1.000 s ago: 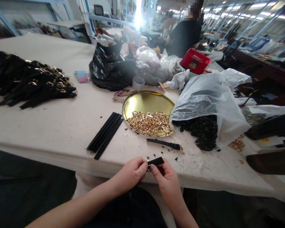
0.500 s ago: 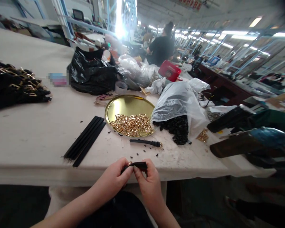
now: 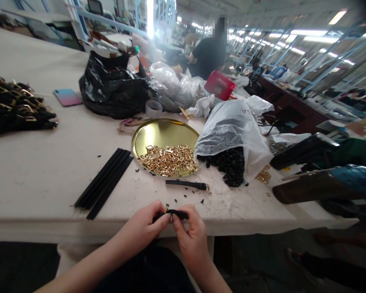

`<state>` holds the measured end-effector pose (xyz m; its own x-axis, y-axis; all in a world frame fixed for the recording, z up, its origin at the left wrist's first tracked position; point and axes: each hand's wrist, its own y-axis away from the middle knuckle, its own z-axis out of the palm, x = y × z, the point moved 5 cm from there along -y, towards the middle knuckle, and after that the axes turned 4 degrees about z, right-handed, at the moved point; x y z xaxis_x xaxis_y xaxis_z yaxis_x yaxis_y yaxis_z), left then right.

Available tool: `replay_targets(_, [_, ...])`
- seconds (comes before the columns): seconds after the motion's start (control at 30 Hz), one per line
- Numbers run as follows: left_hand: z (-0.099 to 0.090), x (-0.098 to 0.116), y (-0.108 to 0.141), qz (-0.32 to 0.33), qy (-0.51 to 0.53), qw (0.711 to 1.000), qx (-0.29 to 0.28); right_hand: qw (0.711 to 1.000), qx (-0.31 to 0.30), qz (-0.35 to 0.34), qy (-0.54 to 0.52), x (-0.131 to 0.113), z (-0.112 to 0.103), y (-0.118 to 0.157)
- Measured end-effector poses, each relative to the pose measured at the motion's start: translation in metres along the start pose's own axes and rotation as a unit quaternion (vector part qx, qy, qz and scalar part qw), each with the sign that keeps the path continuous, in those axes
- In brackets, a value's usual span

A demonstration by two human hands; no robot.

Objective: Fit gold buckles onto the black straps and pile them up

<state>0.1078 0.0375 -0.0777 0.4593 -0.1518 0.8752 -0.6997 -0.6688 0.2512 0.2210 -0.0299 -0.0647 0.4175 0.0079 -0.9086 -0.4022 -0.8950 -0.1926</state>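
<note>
Both my left hand (image 3: 154,219) and my right hand (image 3: 190,228) pinch a short black strap (image 3: 178,213) over the table's front edge. A bit of gold metal, likely a buckle, shows by my left fingertips; my fingers hide most of it. Just beyond lies another black strap (image 3: 186,185) with a gold buckle at its right end. Behind that, a round gold tray (image 3: 152,130) holds a heap of gold buckles (image 3: 167,160). Several long black strips (image 3: 105,183) lie side by side to the left. Small black bits are scattered near my hands.
A white plastic bag (image 3: 225,126) spills small black pieces (image 3: 232,165) right of the tray. Farther back are a black plastic bag (image 3: 112,89), a tape roll (image 3: 154,109), a red box (image 3: 219,84) and a phone (image 3: 67,97). Buckled straps (image 3: 15,106) are piled at far left.
The view has shifted slightly. My hands stay together at the table edge, and the strap between them now looks more bent, its right end less spread out.
</note>
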Motion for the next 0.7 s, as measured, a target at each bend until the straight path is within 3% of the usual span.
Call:
replay_targets(0.3, [0.006,0.002,-0.011,-0.021,-0.021,1.0,-0.002,0.996,-0.065,-0.014,0.062,0.01,0.009,-0.008])
replay_targets(0.53, [0.006,0.006,-0.012,-0.021,-0.031,0.999,-0.024,0.994,-0.081,-0.015,0.072,0.015,0.006,-0.012])
replay_targets(0.6, [0.006,0.008,-0.012,-0.013,-0.022,0.999,-0.026,0.997,-0.07,0.007,0.039,0.016,0.003,-0.014])
replay_targets(0.7, [0.006,0.006,-0.012,-0.023,0.014,1.0,-0.015,0.991,-0.039,0.105,-0.067,0.024,0.003,-0.015])
